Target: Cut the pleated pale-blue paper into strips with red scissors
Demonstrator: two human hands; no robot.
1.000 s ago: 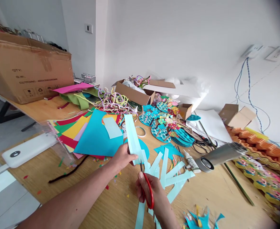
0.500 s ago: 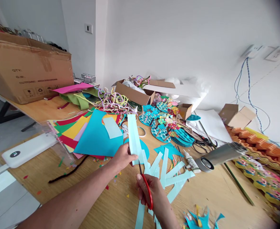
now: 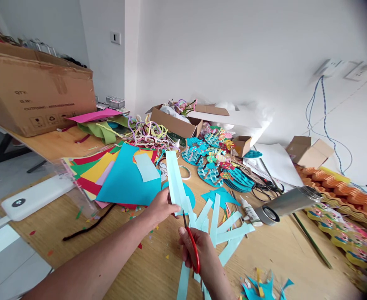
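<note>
Between the thumb and fingers of my left hand is a pale blue paper piece, held upright with a lengthwise line down it. Just below and to the right, my right hand is closed on red-handled scissors. The dark blades point up at the paper's lower edge; how far apart they are is hard to see. Several cut pale blue strips lie crossed on the wooden table, behind and beside my right hand. A blue paper sheet rests on coloured sheets to the left.
A glue bottle and a metal flask lie to the right. Blue decorated discs stand behind the strips. Blue scraps are at the front right. A large cardboard box sits at the back left, near a white device.
The view has shifted very slightly. The paper's top leans a little more to the left, while both hands keep nearly the same place and hold.
</note>
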